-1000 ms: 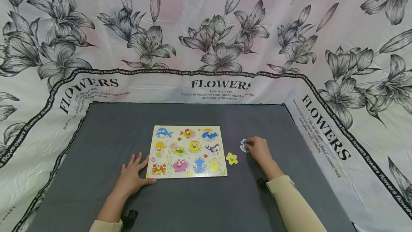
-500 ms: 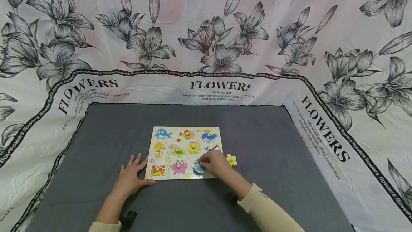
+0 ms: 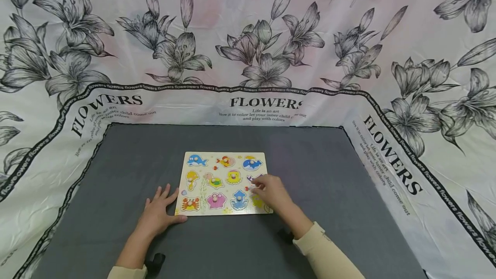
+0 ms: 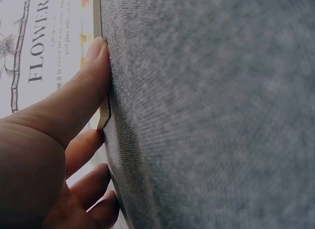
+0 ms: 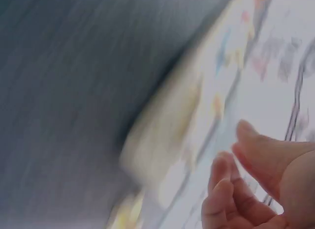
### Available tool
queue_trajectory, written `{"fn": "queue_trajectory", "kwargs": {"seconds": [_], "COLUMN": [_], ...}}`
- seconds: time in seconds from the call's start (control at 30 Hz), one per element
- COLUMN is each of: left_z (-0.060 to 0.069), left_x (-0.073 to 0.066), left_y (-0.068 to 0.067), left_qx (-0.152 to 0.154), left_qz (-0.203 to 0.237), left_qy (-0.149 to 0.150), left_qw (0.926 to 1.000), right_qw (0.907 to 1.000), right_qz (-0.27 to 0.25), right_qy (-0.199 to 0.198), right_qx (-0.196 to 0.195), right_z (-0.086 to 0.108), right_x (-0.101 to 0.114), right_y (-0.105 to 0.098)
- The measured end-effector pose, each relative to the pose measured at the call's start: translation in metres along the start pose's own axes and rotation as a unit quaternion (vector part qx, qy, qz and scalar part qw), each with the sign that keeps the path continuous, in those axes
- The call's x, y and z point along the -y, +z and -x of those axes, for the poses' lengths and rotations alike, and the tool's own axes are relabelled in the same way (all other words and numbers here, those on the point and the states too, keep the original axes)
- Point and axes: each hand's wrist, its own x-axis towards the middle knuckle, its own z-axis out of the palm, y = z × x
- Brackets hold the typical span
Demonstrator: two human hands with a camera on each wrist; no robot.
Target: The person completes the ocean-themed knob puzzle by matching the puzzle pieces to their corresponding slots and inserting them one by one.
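A pale wooden peg puzzle board (image 3: 228,189) with sea-animal pieces lies in the middle of the grey table. My left hand (image 3: 156,212) rests at its near left corner, fingers spread, the thumb (image 4: 96,62) along the near edge. The blue squid piece (image 3: 239,201) with its knob sits in the front row. Over the board's right edge is my right hand (image 3: 274,193), partly covering the purple whale and the yellow star spot (image 3: 257,201). In the right wrist view its fingers are bent loosely with nothing between them. Yellow (image 5: 127,212) shows beside the board there, blurred.
The grey tabletop (image 3: 337,171) surrounds the board. A white cloth (image 3: 186,106) with printed flowers and lettering borders it at the back and sides. Black straps (image 3: 156,262) show at the wrists.
My right hand brought the blue squid piece from the right of the board into the front row and let it go. It then moved slightly right. My left hand stayed still.
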Motion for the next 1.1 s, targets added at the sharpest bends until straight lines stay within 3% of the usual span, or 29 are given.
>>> {"fn": "queue_trajectory", "kwargs": {"seconds": [0.07,0.13,0.33,0.5,0.7,0.83,1.1], "left_z": [-0.001,-0.001,0.0,-0.001,-0.002,-0.001,0.0], "left_x": [0.0,0.0,0.002,0.002,0.003,0.004,0.006], "left_y": [0.0,-0.001,-0.005,-0.005,-0.002,-0.001,-0.005], "left_qx": [0.0,0.0,-0.005,-0.001,-0.004,-0.005,-0.007], "left_qz": [0.0,-0.001,-0.005,-0.003,0.001,0.006,0.003], "left_qy": [0.0,0.001,0.004,0.003,0.0,-0.001,-0.008], "left_qw": [1.0,1.0,1.0,1.0,1.0,1.0,0.9999], "right_qw": [0.9988,0.9971,0.997,0.9975,0.9996,0.9995,0.9987], "right_qz": [0.014,0.025,0.017,0.0,-0.005,0.009,-0.015], "right_qy": [0.026,0.05,0.074,0.068,-0.001,-0.012,-0.014], "right_qx": [-0.04,-0.051,-0.015,-0.019,0.029,0.028,0.047], "right_z": [0.007,0.012,0.017,0.015,0.015,0.013,0.004], "right_x": [-0.015,-0.03,-0.052,-0.035,-0.01,-0.007,-0.01], "right_y": [-0.013,-0.021,-0.023,-0.019,-0.003,0.007,0.015]}}
